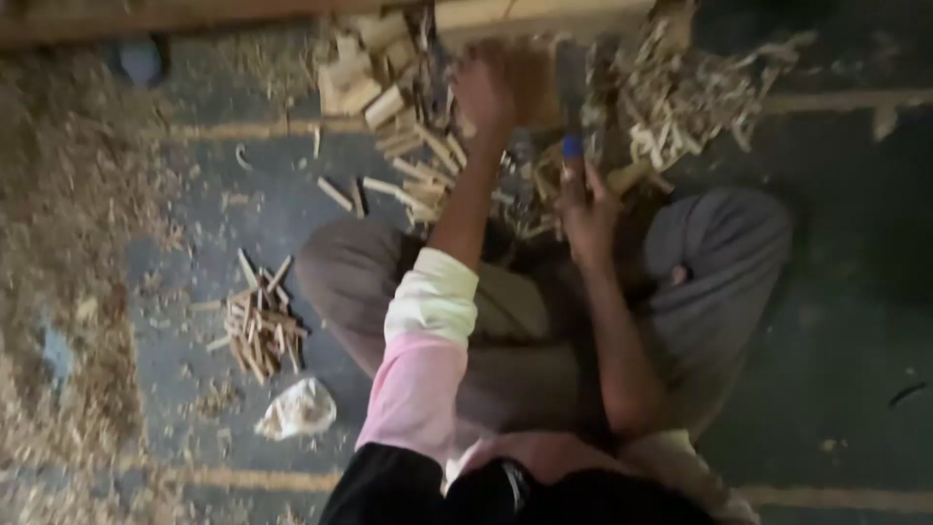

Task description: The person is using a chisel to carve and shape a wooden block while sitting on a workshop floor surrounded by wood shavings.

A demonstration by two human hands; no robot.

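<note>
I sit cross-legged on a dark floor, looking down at my knees. My left hand [489, 86] reaches forward into a heap of small wooden blocks and offcuts [389, 97]; blur hides whether its fingers hold a piece. My right hand [583, 199] is closed around a tool with a blue handle end [572, 147], held upright above my right knee. Pale wood sticks [418, 180] lie just in front of my legs, between the two hands.
A small bundle of thin sticks [260, 326] lies to my left, with a crumpled white bag [297, 409] nearer. Sawdust and shavings [68, 243] cover the floor's left side. A tangle of wood scraps [690, 92] sits at the upper right, and a wooden beam [175, 19] runs along the top.
</note>
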